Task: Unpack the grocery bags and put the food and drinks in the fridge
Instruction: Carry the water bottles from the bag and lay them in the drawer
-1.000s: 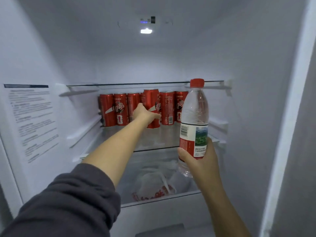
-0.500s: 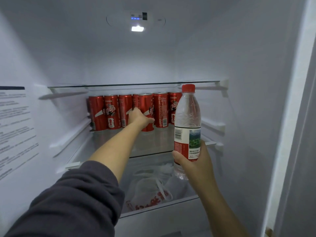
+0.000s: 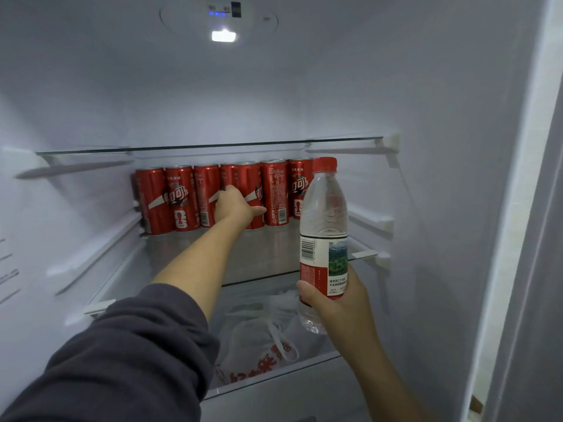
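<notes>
Red cans (image 3: 179,199) line the back of the glass shelf (image 3: 268,254), centre of frame, upright and touching side by side. Left hand (image 3: 234,205) is deep in the fridge and wraps the middle can (image 3: 251,184), fingers on its left flank, thumb across the front. That can stands on the shelf, maybe a touch forward of the row, hard to tell. Right hand (image 3: 338,303) clamps the water bottle (image 3: 324,226) low on its label, right of centre. The bottle is upright, in the air in front of the shelf edge, not set down yet. Hands are well apart. The bottle is clear thin-wall plastic and looks mostly full, so I'd guess fairly heavy, with walls that dent under squeeze and a film label that's possibly slick. Best hold is probably around the label band as now, or at the neck under the red cap (image 3: 325,165) for lowering. Headroom under the upper shelf (image 3: 213,146) looks tight, so it may need tilting in. The cans are stiff and smooth and would likely topple in a chain if the bottle knocks them. A white plastic bag (image 3: 265,339) sits in the compartment below, lower centre.
</notes>
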